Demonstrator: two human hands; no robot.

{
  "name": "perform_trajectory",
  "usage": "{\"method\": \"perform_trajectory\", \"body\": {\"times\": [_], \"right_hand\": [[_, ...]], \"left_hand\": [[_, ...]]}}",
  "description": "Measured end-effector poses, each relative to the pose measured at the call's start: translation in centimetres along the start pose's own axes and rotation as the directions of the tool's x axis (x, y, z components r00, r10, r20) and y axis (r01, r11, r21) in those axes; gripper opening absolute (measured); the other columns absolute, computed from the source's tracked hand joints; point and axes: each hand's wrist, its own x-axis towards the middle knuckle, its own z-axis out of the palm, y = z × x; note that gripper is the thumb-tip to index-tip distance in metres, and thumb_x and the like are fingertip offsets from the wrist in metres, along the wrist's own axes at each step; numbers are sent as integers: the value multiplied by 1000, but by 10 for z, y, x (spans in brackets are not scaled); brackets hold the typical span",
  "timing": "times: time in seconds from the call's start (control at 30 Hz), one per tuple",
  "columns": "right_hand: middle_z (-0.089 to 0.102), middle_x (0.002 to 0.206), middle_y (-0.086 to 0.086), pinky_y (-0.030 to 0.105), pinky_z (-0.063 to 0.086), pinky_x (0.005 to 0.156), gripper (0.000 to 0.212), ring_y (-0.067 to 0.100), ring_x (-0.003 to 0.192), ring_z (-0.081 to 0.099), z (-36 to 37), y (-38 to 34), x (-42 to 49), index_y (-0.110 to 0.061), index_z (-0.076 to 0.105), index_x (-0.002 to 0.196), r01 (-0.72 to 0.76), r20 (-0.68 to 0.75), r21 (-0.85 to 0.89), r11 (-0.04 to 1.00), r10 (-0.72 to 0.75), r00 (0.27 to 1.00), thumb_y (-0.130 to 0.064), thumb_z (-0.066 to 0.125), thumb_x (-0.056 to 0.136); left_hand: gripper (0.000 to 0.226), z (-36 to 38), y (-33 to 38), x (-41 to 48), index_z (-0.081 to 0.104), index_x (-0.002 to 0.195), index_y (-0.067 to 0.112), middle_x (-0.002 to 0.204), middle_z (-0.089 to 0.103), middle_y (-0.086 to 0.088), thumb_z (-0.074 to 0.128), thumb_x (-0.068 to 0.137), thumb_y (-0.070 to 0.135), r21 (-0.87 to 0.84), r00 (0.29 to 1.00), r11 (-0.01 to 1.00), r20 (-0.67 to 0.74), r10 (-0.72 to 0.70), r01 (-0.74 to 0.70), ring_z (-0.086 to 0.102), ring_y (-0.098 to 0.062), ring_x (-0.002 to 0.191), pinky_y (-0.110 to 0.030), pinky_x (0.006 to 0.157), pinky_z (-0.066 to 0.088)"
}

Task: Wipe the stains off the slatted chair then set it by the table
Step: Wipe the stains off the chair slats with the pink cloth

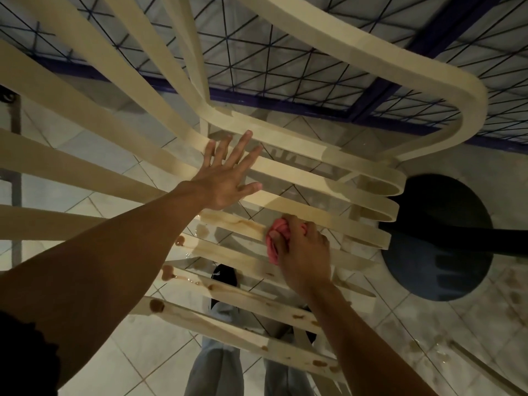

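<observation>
Sleeve (25, 352): dark, at the lower left edge, on the left arm.
Trousers (214, 370): grey, seen below and between the seat slats; a dark shoe (224, 274) shows through a gap higher up.
Floor (137, 355): pale tiles, with brown wet marks at the lower right.
Chair (314, 212): cream, slatted, directly under the camera and standing on the tiled floor; its curved armrest loops round at the upper right.
Stains (156, 305): brown blotches and drips on the near slats, mostly towards their left ends.
Right hand (303, 252): fingers curled tight round a pink cloth (274, 232), which is bunched up and pressed against a middle slat.
Left hand (225, 178): laid flat on the slats beyond the cloth, fingers straight and spread apart, thumb out to the side.
Dark round object (445, 252): on the floor just right of the chair; what it is cannot be told.
Grid panel (285, 102): blue-framed mesh, farthest off, behind the chair back.
</observation>
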Motion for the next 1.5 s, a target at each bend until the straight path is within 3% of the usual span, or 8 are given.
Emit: {"method": "perform_trajectory", "body": {"times": [0.17,0.47,0.53,0.63,0.73,0.83,1.17,1.5], "right_hand": [[56,119,9,44,34,103,66,30,110,54,8,-34,3,-32,47,129,31,-2,-10,999,-31,1000,-62,9,84],[50,135,4,56,15,120,36,28,127,49,-15,34,-17,-40,43,137,-115,-17,-46,992,115,993,-36,41,102],[51,132,1,54,20,119,35,25,125,50,-26,62,-23,-38,45,135,-141,-10,-43,989,140,990,-35,43,101],[57,120,-2,49,49,99,34,22,108,60,-43,101,-29,-31,54,127,-141,7,78,987,141,990,-41,46,95],[57,114,-3,38,54,90,35,19,102,61,-55,120,-31,-29,58,120,-146,12,209,967,146,989,-49,53,92],[55,109,-3,36,51,88,14,18,100,60,-57,116,-30,-38,56,107,-164,6,222,961,167,986,-38,60,94],[55,106,-2,43,44,96,34,20,100,53,-27,40,-13,-39,48,118,14,22,73,997,-16,1000,-57,33,93],[58,118,3,39,46,94,36,25,104,57,1,-29,12,-34,48,131,86,64,65,994,-90,994,-51,46,100]], "left_hand": [[80,-1,1,-1,-22,153,39,152,-45,12,26,96,69,9,1000,1000,8,-9,9,-32,-28,145,-50,116,-23],[80,-3,-3,-2,-21,152,41,153,-43,11,25,95,70,36,1000,999,2,-15,14,-30,-28,147,-48,115,-21],[79,-2,-2,-2,-21,152,41,153,-43,11,24,94,71,38,1000,999,2,-21,21,-29,-28,147,-48,115,-20],[79,-2,0,-2,-23,151,42,153,-44,11,21,93,72,50,999,998,18,-29,28,-28,-30,147,-49,116,-20],[78,-2,1,-1,-26,149,44,152,-45,12,18,91,73,51,999,998,29,-42,40,-27,-32,147,-51,117,-18],[78,-1,2,0,-28,148,44,152,-45,12,18,91,72,56,999,997,21,-46,45,-27,-32,147,-51,116,-18],[73,-3,-6,-11,-17,155,36,159,-34,7,17,97,65,115,999,993,-35,18,-14,-21,-25,150,-46,120,-12],[75,-11,-23,-13,-23,151,40,160,-30,6,17,95,68,124,997,991,50,52,-58,-25,-19,149,-41,119,-16]]}}
